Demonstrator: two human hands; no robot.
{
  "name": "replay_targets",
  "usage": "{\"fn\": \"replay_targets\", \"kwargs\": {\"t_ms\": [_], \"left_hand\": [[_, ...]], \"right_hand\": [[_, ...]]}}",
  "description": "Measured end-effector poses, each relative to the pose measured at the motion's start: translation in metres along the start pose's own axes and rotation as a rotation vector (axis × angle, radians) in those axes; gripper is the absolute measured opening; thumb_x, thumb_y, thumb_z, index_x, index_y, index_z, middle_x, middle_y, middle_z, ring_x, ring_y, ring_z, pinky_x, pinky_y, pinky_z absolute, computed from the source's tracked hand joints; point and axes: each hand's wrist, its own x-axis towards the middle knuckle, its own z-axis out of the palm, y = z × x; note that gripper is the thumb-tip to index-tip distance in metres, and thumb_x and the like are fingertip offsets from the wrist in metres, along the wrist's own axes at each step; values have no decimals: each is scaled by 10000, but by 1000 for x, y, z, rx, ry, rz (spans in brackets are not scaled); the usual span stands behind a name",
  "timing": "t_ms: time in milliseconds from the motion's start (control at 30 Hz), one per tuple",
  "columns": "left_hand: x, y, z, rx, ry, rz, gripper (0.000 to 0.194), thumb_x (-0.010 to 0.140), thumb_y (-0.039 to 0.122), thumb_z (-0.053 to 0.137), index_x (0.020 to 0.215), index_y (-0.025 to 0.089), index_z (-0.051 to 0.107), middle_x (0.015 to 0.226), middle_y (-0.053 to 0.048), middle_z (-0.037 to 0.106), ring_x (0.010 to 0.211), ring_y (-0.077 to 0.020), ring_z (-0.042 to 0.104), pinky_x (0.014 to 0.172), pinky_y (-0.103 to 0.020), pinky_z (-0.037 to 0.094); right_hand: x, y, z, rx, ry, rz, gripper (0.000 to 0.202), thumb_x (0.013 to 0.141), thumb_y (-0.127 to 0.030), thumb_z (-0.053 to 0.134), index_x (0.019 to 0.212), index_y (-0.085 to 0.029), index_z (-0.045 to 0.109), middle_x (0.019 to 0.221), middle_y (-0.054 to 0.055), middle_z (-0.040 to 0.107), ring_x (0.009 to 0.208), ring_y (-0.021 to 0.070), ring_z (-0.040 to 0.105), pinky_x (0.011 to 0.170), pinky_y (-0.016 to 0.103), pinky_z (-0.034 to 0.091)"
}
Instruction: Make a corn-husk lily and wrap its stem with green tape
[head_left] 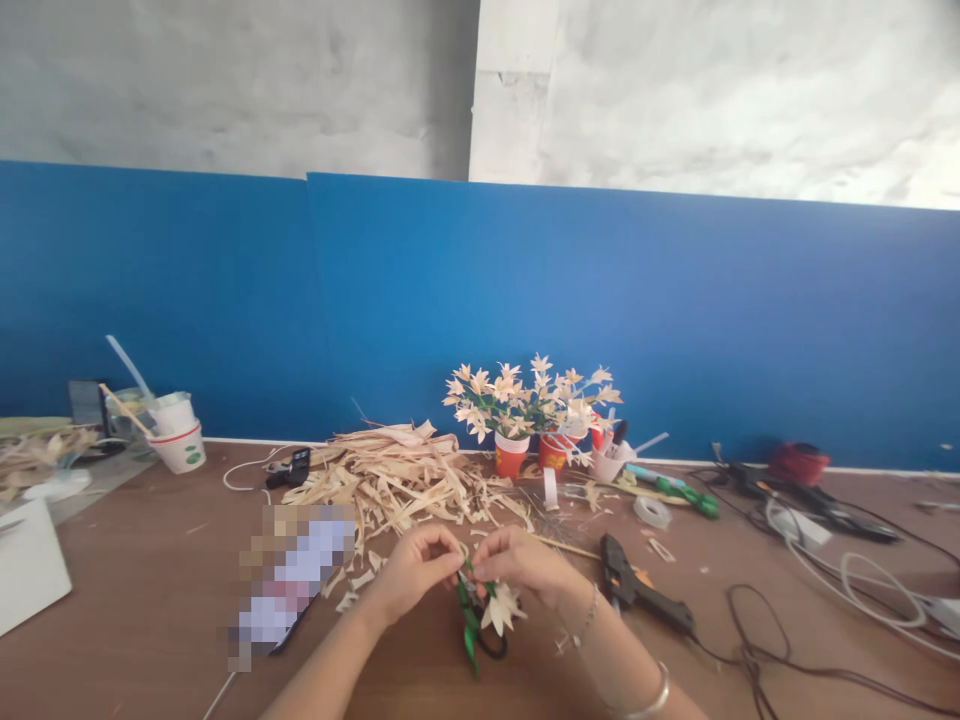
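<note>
My left hand (416,568) and my right hand (519,562) meet low in the middle of the view, above the table. Both have thumb and forefinger pinched, with the fingertips almost touching. Below my right hand's fingers hangs a cream flower (501,608) with pointed petals, and its green stem runs up to them. What my left fingertips pinch is too small to make out. A green ribbon-like strip (469,640) hangs beneath the fingertips. Behind the flower shows a black loop (495,645), perhaps a scissors handle, mostly hidden.
Dry husk strips (409,470) are heaped behind my hands. Cream flowers fill red cups (511,458) near the blue partition (600,280). A glue gun (637,590) lies right of my right arm, its cord among other cables. A phone (296,580) lies to the left; a tape roll (652,513) lies behind the glue gun.
</note>
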Motion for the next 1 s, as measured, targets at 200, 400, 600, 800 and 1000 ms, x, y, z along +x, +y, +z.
{"fn": "replay_targets", "kwargs": {"t_ms": [200,400,600,800,1000], "left_hand": [[6,-12,0,52,122,-60,197,674,323,639,634,152,550,491,41,527,441,-96,485,446,-210,382],[8,-13,-6,126,100,-197,225,614,325,668,689,141,562,436,50,530,370,-82,454,363,-187,330],[5,-11,-5,-37,127,-259,257,604,333,680,681,154,512,519,41,569,422,-90,548,335,-154,265],[6,-10,-2,-85,129,-230,237,610,308,698,722,133,583,562,14,620,486,-108,577,498,-217,427],[8,-7,-5,-8,148,-152,205,615,309,699,658,117,640,502,2,614,455,-123,554,480,-240,429]], "right_hand": [[1,-3,18,-689,445,-270,88,609,-185,605,687,-172,643,656,6,655,617,132,546,610,234,381],[5,3,16,-889,512,-319,102,671,-196,573,590,-184,634,564,-16,632,584,124,535,693,250,360],[6,5,13,-888,542,-339,125,674,-204,570,563,-183,625,532,-23,610,548,113,511,646,228,350],[10,7,13,-749,523,-308,137,674,-254,582,568,-178,625,551,-16,611,552,109,515,619,227,366],[10,7,8,-297,294,-138,117,591,-252,648,590,-138,622,501,-15,584,436,79,442,458,202,315]]}}
